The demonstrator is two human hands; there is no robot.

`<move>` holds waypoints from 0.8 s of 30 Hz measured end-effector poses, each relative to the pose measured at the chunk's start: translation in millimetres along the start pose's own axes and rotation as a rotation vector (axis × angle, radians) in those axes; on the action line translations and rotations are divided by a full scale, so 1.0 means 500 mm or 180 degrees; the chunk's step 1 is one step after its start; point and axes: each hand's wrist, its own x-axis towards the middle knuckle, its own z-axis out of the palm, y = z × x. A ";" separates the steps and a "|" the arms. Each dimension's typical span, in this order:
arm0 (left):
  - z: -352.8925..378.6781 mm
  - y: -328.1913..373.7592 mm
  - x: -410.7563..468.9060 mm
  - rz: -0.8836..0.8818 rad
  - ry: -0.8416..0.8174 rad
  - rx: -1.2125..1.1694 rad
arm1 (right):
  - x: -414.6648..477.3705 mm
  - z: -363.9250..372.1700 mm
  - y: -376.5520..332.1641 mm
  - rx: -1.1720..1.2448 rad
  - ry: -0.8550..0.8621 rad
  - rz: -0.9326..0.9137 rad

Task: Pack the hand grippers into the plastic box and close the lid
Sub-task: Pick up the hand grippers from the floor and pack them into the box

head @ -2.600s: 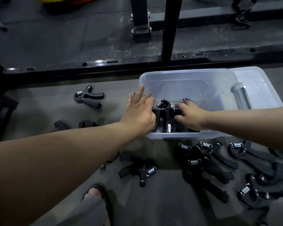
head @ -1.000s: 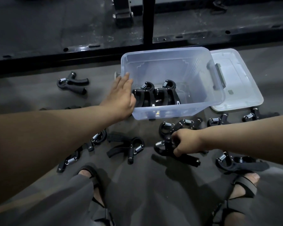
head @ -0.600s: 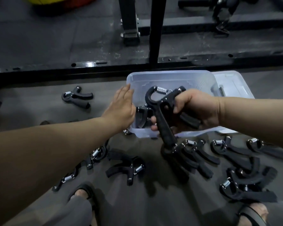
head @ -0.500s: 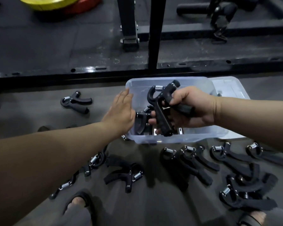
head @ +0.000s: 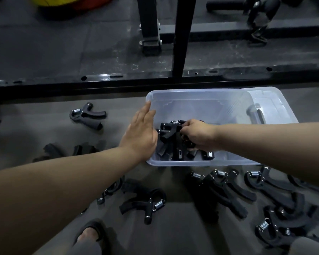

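A clear plastic box [head: 201, 100] stands open on the floor, with several black hand grippers [head: 175, 144] lined up in its near left part. My right hand [head: 197, 134] is down inside the box, shut on a black hand gripper [head: 170, 127] among them. My left hand [head: 141, 133] rests flat against the box's left wall with fingers straight. The clear lid [head: 273, 105] lies behind the box's right side. Loose hand grippers lie on the floor in front of the box [head: 223, 188], at the right [head: 276, 214], at the left [head: 145, 203] and far left [head: 87, 115].
A black steel rack base [head: 118, 80] with upright posts [head: 182, 37] runs across just behind the box. My sandalled foot [head: 89, 234] is at the bottom left. Yellow and red weight plates [head: 68, 0] lie at the top left.
My right hand picked a hand gripper from the floor, lifted it over the box and has lowered it inside among the others. My left hand stayed on the box's left wall.
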 end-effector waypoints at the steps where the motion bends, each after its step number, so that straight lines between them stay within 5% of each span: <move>1: 0.001 -0.001 -0.001 0.0000 0.0005 -0.0025 | 0.012 0.007 0.004 -0.0023 0.0121 0.0006; 10: 0.003 -0.007 -0.001 0.0000 0.0051 -0.0146 | 0.080 0.041 0.037 -0.0564 0.0246 0.0360; 19: 0.001 -0.008 0.001 -0.0003 -0.0057 -0.0112 | 0.045 0.031 -0.008 -0.2899 0.0003 0.0021; 24: -0.004 -0.002 -0.003 -0.0079 -0.0120 -0.0162 | 0.035 0.043 0.010 -0.3210 -0.0009 0.0015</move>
